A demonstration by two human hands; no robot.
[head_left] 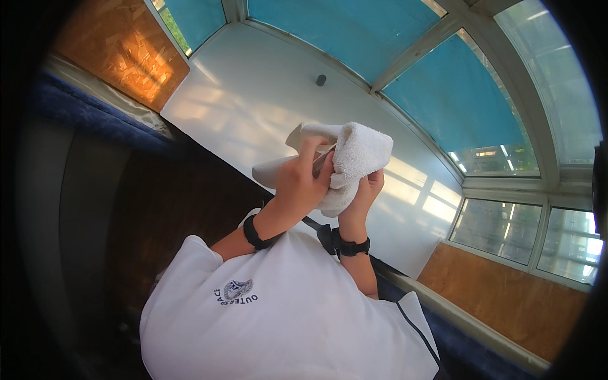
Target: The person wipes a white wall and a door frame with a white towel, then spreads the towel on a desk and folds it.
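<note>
A white terry-cloth bundle [362, 149] is held up in front of me, above a white tabletop. Smoother pale flaps stick out on its left side; whether it is a folded towel or soft slippers, I cannot tell. My left hand [301, 178] grips it from the left, thumb and forefinger at a gap in the folds. A thin, clear-looking edge shows between those fingers, too small to name. From below and the right, my right hand [365, 192] supports the bundle, its fingers partly hidden behind the cloth. Both wrists wear black straps.
The white table [247, 95] runs diagonally, with a small dark grey cylinder [321, 80] near its far edge. Windows with blue film [342, 33] border that edge. Wooden panels [494, 294] flank both ends. A black cord [418, 327] hangs over my shirt.
</note>
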